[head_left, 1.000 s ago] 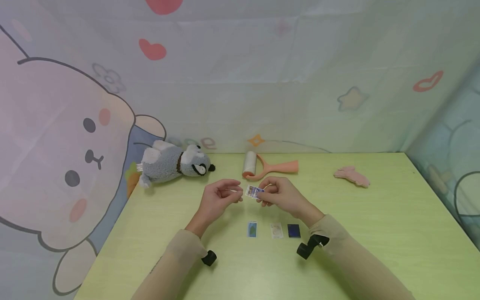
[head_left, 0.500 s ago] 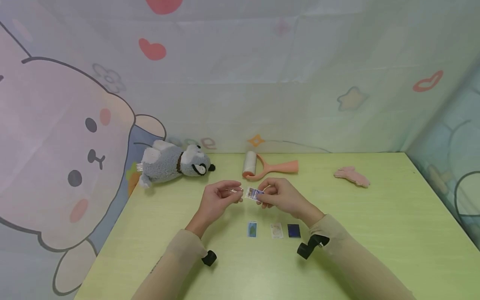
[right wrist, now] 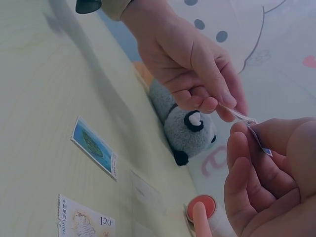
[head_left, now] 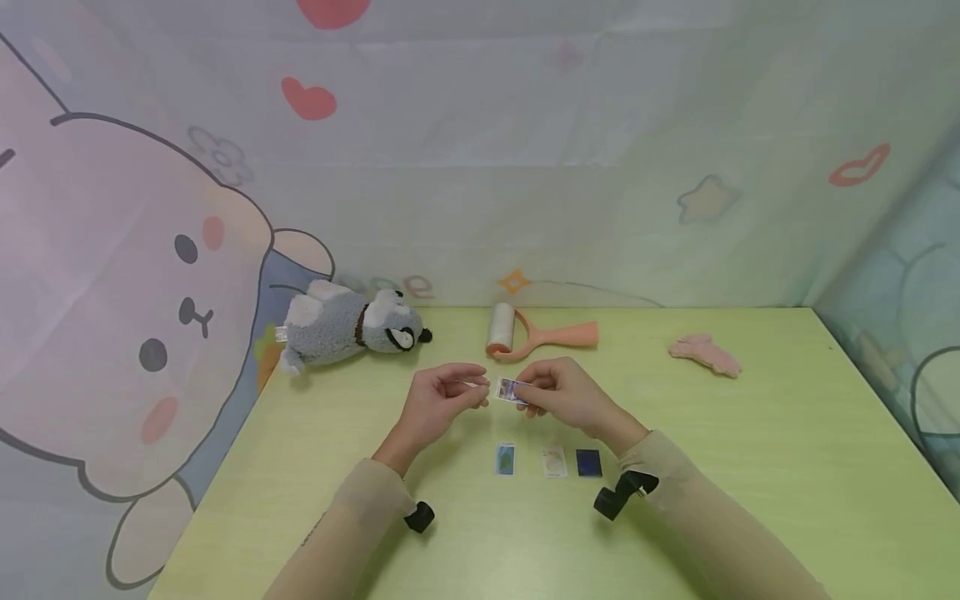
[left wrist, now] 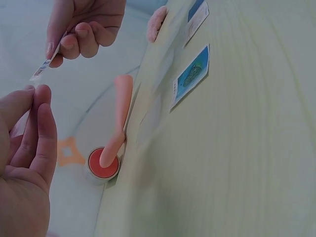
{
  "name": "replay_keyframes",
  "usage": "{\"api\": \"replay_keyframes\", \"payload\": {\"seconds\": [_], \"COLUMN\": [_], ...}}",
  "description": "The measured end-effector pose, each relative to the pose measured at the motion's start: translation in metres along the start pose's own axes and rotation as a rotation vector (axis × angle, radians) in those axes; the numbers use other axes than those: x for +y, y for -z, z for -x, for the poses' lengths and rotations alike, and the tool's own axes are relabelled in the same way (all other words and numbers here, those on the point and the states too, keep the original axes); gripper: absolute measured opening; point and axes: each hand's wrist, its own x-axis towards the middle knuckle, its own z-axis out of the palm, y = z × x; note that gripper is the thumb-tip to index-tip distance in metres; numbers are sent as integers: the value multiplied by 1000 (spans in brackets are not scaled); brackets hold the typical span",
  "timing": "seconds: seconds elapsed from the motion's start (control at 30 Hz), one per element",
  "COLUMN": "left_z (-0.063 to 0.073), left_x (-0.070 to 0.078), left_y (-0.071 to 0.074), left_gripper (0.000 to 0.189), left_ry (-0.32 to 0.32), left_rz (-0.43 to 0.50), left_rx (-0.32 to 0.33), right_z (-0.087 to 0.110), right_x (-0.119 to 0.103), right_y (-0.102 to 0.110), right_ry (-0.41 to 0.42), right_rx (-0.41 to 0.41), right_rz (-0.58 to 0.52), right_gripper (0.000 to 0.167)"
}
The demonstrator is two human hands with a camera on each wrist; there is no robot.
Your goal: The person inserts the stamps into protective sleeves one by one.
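My right hand [head_left: 566, 392] pinches a small purple and white postage stamp [head_left: 510, 390] between thumb and fingers, above the table. Facing it, my left hand [head_left: 442, 400] pinches a thin, clear piece [right wrist: 240, 116] that looks like a plastic sleeve. In the right wrist view this piece meets the stamp's edge, the two hands' fingertips close together. On the table below lie a blue stamp with a green shape [head_left: 506, 459], a pale stamp marked 1.20 [right wrist: 86, 222] and a dark blue square [head_left: 588, 462].
A flat transparent piece [right wrist: 145, 191] lies near the stamps. Along the back are a grey plush dog [head_left: 337, 325], an orange-handled lint roller [head_left: 562, 335] and a pink fluffy item [head_left: 705, 354]. A printed cloth [head_left: 600, 167] hangs behind the table.
Both hands stay nearly in place. The stamp shifts slightly in my right fingers, and a pale edge has come into sight between my left fingers. Objects on the table have not moved.
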Motion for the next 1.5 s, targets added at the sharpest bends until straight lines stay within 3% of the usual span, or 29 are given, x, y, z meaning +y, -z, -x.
{"api": "replay_keyframes", "payload": {"seconds": [0.43, 1.1, 1.5], "left_z": [-1, 0, 1], "left_x": [-1, 0, 4], "left_y": [-1, -1, -4], "left_gripper": [27, 27, 30], "left_ry": [-4, 2, 55], "left_rz": [-4, -17, -62], "left_rx": [5, -34, -79], "right_z": [0, 1, 0], "right_x": [2, 1, 0], "right_y": [0, -1, -1], "right_ry": [-2, 4, 6], "right_rx": [20, -21, -26], "right_rz": [2, 33, 45], "right_gripper": [19, 17, 18]}}
